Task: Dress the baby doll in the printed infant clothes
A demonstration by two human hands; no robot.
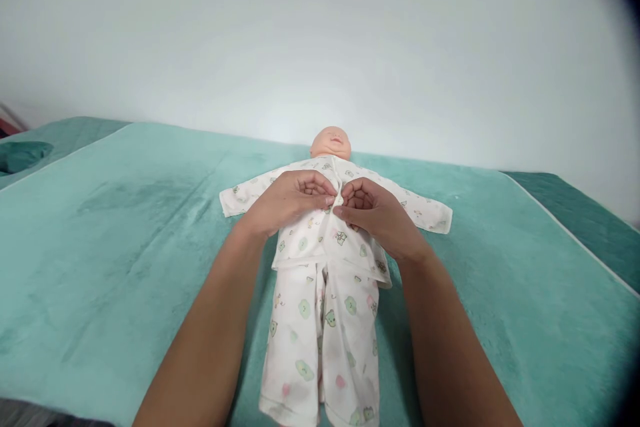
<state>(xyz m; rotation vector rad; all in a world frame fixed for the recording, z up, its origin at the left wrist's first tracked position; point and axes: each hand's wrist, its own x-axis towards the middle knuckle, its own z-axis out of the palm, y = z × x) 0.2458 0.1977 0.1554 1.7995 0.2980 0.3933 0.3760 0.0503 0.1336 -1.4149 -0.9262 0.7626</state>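
Note:
A baby doll [332, 141] lies on its back, head away from me, dressed in a white printed top [307, 240] and matching pants [300, 340]. Both sleeves stretch out to the sides. Over the chest, my left hand [297, 197] pinches one edge of the top's front opening between thumb and fingers. Facing it, my right hand [375, 213] pinches the other edge, thumb lowest. The fingertips nearly meet at the centre line. Whatever small fastener may be between them is too small to make out. Above the hands the front edges show as a seam up to the neck.
A teal padded sheet [150, 267] with pale piping covers the bed beneath the doll. Behind its far edge rises a white wall [320, 47] with a dark band on top. At far left lies a dark green fold or object [23, 155].

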